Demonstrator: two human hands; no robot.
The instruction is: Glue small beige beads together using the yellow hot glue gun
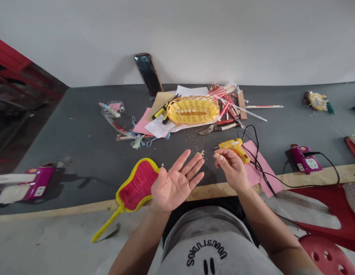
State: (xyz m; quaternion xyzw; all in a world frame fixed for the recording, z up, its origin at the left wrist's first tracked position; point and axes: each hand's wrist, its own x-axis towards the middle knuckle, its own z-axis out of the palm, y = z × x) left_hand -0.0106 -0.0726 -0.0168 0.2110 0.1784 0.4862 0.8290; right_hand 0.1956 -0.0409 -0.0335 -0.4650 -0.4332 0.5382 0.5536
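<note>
My left hand is turned palm up with its fingers spread, and nothing lies on it. My right hand pinches a small pale piece between thumb and fingertips. Pale crumbs are scattered on the grey table just beyond my hands. A yellow glue gun lies right behind my right hand. Further back, a yellow woven basket holds a row of several small pale pieces. A red fan with a yellow rim rests at the table edge, partly behind my left hand.
A phone leans on the wall. Pruning shears, red-wrapped sticks and papers surround the basket. A black cord runs to a purple power box; another purple box is at left. A red stool stands lower right.
</note>
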